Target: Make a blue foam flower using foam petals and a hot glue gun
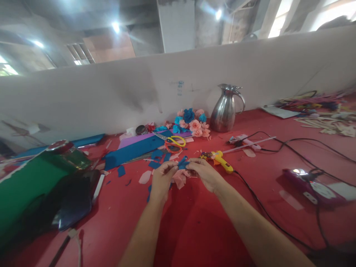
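The desk (119,207) is red, the paper piece (183,163) blue, the flowers (195,125) pink and blue, the jug (223,115) silver, the nearer glue gun (223,162) yellow.

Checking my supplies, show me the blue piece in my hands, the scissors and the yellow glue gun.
Blue piece (183,163), head view: its middle.
Scissors (167,138), head view: near the pivot.
Yellow glue gun (220,159), head view: upper handle.

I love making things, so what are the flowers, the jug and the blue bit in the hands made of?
The flowers look like matte crepe paper: they are thin and ruffled. The jug seems to be polished metal, perhaps steel, being silvery and shiny. The blue bit is probably matte paper too, as it looks thin and curled, but it's too small to be sure.
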A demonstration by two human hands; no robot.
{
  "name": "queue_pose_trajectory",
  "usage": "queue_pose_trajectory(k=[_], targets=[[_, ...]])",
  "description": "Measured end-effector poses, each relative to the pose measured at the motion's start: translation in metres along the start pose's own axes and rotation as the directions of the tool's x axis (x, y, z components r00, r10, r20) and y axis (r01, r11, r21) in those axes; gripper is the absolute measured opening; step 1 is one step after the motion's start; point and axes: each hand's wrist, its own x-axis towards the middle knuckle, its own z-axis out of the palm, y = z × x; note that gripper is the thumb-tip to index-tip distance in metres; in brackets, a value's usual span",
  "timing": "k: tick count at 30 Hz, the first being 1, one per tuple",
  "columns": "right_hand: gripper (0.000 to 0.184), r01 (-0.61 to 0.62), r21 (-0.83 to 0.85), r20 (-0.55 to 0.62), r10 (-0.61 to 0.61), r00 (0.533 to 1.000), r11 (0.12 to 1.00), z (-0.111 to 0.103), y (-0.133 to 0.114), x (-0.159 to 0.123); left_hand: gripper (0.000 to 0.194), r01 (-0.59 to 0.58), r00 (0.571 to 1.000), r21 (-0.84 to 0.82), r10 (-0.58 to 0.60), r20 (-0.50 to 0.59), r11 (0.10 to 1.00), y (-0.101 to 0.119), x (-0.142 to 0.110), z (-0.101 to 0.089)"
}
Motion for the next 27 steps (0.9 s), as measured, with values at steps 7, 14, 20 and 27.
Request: queue_pose_trajectory(k=[7,14,20,27], targets=[[0.012,-0.018,0.031,0.003,0.018,1.0,0.999,-0.0016,0.0005,0.0012,0.012,0.051,0.998,-0.008,-0.051,0.03,0.999,0.0042,-0.0045,0.0029],[0.019,-0.065,0.144,-0.053,0.073,0.996,0.987,-0.0007,-0.0001,0.0013,0.009,0.038,0.997,0.013,-0.039,0.072,0.999,0.0052,-0.0066,0.0073],[0.029,-0.106,0.206,-0.06,0.12,0.991,0.973,0.0012,-0.0039,-0.0001,0.009,0.049,0.996,0.006,-0.05,0.074,0.999,0.006,-0.0085,0.0094],[0.034,0.037,0.182,-0.094,-0.02,0.995,0.983,-0.0004,0.0042,0.0027,0.012,0.09,0.995,-0.06,-0.088,0.04,0.994,0.0048,-0.0085,0.0085]])
